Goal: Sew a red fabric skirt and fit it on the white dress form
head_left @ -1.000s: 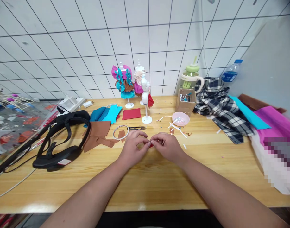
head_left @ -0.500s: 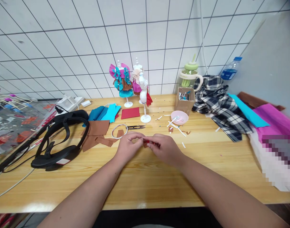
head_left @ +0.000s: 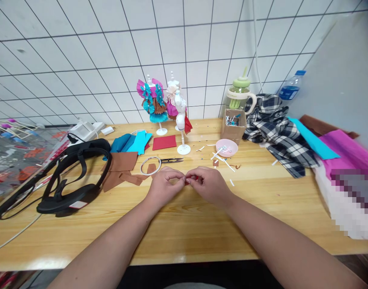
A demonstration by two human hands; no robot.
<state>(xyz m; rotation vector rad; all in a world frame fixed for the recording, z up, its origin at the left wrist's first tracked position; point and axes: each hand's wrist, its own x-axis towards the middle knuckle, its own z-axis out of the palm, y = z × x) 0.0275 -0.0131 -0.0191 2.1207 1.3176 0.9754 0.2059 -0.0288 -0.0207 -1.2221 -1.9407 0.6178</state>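
Note:
Fingertip to fingertip, my left hand [head_left: 165, 185] and my right hand [head_left: 210, 185] pinch a small piece of red paper [head_left: 196, 177] just above the table. Most of the paper is hidden behind my fingers. Beyond my left hand lie a white ring [head_left: 142, 167] and black thread snips [head_left: 172, 160]. A bare white mini mannequin [head_left: 180, 114] stands upright straight ahead, and a flat red sheet [head_left: 164, 142] lies to its left. Brown paper pieces [head_left: 125, 161] are spread left of my left hand.
Two dressed mannequins [head_left: 154, 98] stand at the tiled wall. A pink dish [head_left: 227, 153], white strips, a cardboard box [head_left: 232, 132] and a green-lidded cup [head_left: 241, 90] are at right, near plaid cloth [head_left: 285, 136]. A black headset [head_left: 78, 196] lies at left beside blue paper [head_left: 142, 142].
My fingertips have drawn closer together over the red paper, and less of it shows now. The camera view has shifted slightly.

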